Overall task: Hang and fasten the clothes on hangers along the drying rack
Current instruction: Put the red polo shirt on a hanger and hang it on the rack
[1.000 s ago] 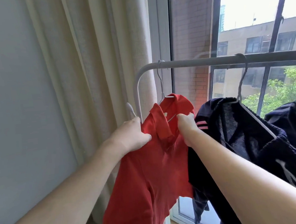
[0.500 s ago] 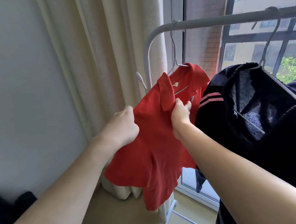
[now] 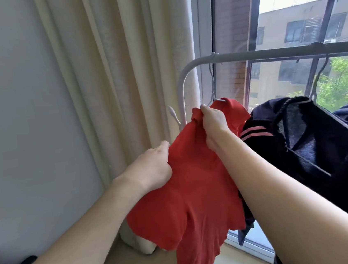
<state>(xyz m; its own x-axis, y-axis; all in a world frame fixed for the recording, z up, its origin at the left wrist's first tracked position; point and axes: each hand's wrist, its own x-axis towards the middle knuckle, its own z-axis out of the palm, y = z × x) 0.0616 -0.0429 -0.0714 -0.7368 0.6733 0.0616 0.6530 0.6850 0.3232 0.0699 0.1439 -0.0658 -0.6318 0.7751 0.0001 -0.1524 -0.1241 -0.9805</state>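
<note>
Window and cream curtain (image 3: 119, 73) behind a white drying rack (image 3: 268, 54). At centre frame, the red shirt (image 3: 196, 194) hangs on a mostly hidden hanger (image 3: 213, 89); left hand (image 3: 151, 168) grips its shoulder, right hand (image 3: 214, 123) pinches the collar. Dark garment (image 3: 319, 138) cut off right.

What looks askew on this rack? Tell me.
The red polo shirt hangs bunched and crooked on its white hanger, pulled sideways by the left hand and right hand.
</note>
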